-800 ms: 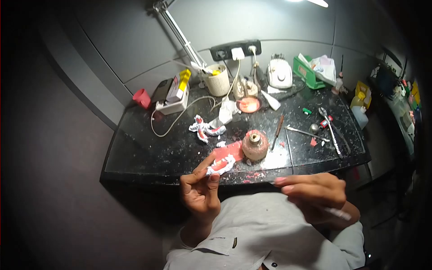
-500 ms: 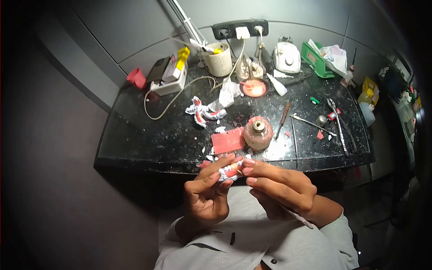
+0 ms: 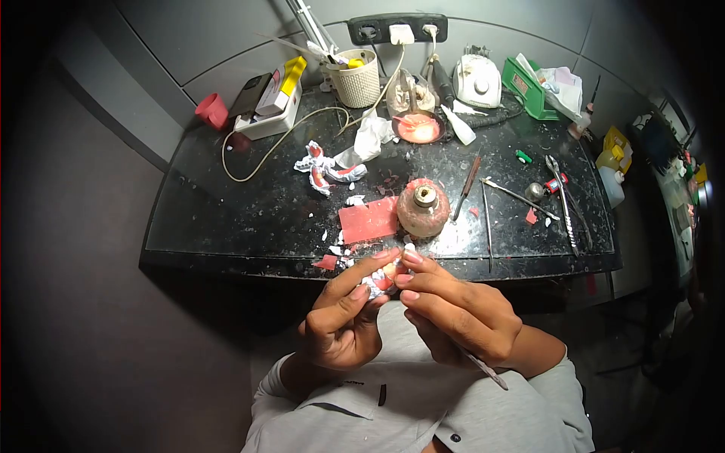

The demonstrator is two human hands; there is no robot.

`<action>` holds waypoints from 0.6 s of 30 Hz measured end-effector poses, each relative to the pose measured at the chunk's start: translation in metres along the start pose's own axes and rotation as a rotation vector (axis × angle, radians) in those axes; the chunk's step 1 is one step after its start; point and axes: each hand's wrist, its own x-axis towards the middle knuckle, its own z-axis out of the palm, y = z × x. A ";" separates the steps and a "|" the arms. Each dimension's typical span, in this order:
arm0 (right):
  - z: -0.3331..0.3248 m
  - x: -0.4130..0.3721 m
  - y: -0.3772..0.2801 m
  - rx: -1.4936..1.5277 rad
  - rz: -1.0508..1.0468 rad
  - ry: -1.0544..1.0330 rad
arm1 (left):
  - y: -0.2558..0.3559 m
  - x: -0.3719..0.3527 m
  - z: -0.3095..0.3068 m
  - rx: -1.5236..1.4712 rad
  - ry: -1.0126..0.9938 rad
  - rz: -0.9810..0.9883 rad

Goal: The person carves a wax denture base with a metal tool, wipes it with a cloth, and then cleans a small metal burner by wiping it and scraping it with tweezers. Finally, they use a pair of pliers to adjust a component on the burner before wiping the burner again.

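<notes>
Close to my body, in front of the desk edge, my left hand (image 3: 343,321) grips a small dental model (image 3: 383,284) with white, ragged edges, pink wax and pale teeth. Its fingers and thumb close round the model's left side. My right hand (image 3: 468,313) has its fingertips against the right side of the model, covering part of it. A slim carving tool (image 3: 487,371) is tucked in that hand, its end sticking out below the palm; its working tip is hidden. Just beyond the hands lie a pink wax sheet (image 3: 368,220) and a glass spirit burner (image 3: 423,215).
The black desk (image 3: 249,219) holds crumpled white-and-pink pieces (image 3: 321,167), a dish of pink material (image 3: 418,128) and a brown-handled knife (image 3: 468,185). Metal tools (image 3: 563,204) lie right. A woven pot (image 3: 357,83), white control unit (image 3: 478,81) and green bin (image 3: 532,98) stand behind.
My right fingertips have come further over the dental model and hide more of its teeth. The view has shifted slightly, so the desk items appear a little further left and higher.
</notes>
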 end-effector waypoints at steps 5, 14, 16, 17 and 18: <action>0.002 0.000 -0.001 0.008 -0.001 0.002 | 0.000 0.000 -0.002 0.007 -0.008 0.006; 0.002 -0.001 0.000 -0.004 -0.015 0.005 | 0.004 -0.002 -0.003 0.036 -0.009 -0.041; 0.002 -0.001 0.002 -0.013 -0.028 0.007 | 0.004 -0.003 -0.003 0.029 -0.010 -0.051; 0.002 -0.002 0.002 -0.013 -0.029 0.007 | 0.004 -0.004 -0.003 0.022 -0.010 -0.062; 0.002 -0.002 0.003 -0.018 -0.036 0.002 | 0.004 -0.006 -0.002 0.021 -0.009 -0.061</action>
